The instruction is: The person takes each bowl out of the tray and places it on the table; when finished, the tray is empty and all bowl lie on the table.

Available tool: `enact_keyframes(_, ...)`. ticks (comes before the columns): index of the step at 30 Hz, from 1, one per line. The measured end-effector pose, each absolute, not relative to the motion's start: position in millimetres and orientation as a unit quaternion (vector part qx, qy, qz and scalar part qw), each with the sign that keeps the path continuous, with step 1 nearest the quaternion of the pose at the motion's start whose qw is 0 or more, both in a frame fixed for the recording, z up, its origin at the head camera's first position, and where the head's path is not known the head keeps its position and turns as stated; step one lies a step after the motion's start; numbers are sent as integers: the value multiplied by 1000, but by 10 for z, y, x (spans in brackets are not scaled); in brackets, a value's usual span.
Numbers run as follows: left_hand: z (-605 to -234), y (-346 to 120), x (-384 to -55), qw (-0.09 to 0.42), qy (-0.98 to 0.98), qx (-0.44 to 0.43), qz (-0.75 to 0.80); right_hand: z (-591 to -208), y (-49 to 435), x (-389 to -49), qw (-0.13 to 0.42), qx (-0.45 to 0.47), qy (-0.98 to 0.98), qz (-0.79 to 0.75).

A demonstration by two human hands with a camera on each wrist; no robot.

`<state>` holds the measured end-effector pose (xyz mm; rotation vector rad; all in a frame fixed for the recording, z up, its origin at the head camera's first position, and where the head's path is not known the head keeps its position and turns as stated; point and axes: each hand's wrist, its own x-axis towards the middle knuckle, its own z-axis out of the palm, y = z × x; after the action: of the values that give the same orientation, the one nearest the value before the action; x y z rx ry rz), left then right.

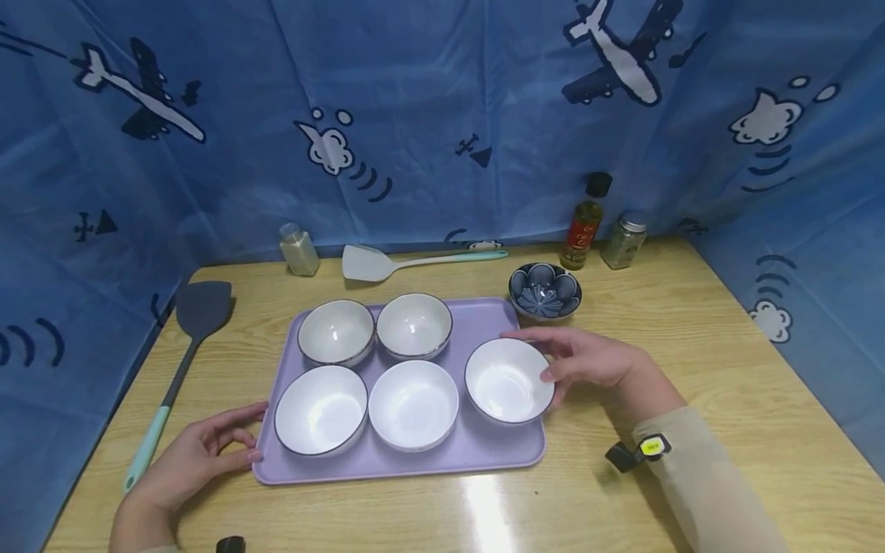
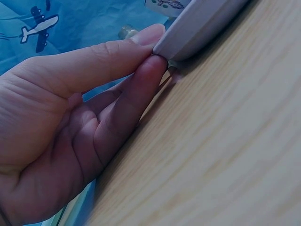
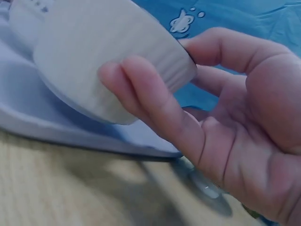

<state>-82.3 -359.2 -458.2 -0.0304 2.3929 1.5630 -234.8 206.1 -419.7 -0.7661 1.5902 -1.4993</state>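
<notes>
My right hand [image 1: 588, 361] grips a white bowl [image 1: 510, 382] with a dark rim, over the right part of the lilac tray [image 1: 477, 458]. In the right wrist view fingers [image 3: 155, 99] lie along the ribbed outer wall of this bowl [image 3: 94, 56], and its base is tilted above the tray [image 3: 28, 117]. On the left, my left hand [image 1: 200, 453] pinches the tray's edge [image 2: 188, 37] between thumb and finger. Several more white bowls stand on the tray, among them a front left bowl [image 1: 321, 411], a front middle bowl [image 1: 413, 405] and a back left bowl [image 1: 336, 332].
Behind the tray's right corner sits a dark blue patterned bowl [image 1: 545, 292]. An oil bottle [image 1: 582, 230], a spice jar [image 1: 624, 242], a pale spatula [image 1: 373, 265] and a white-filled jar [image 1: 299, 251] line the back. A grey spatula [image 1: 200, 311] lies at left.
</notes>
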Motion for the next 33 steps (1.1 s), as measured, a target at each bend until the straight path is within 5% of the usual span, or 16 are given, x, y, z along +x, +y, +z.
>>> enact_keyframes(33,-4581,-3598,-807,134,824,7,550,-3726,3075,-2433,139,-108,660,-730)
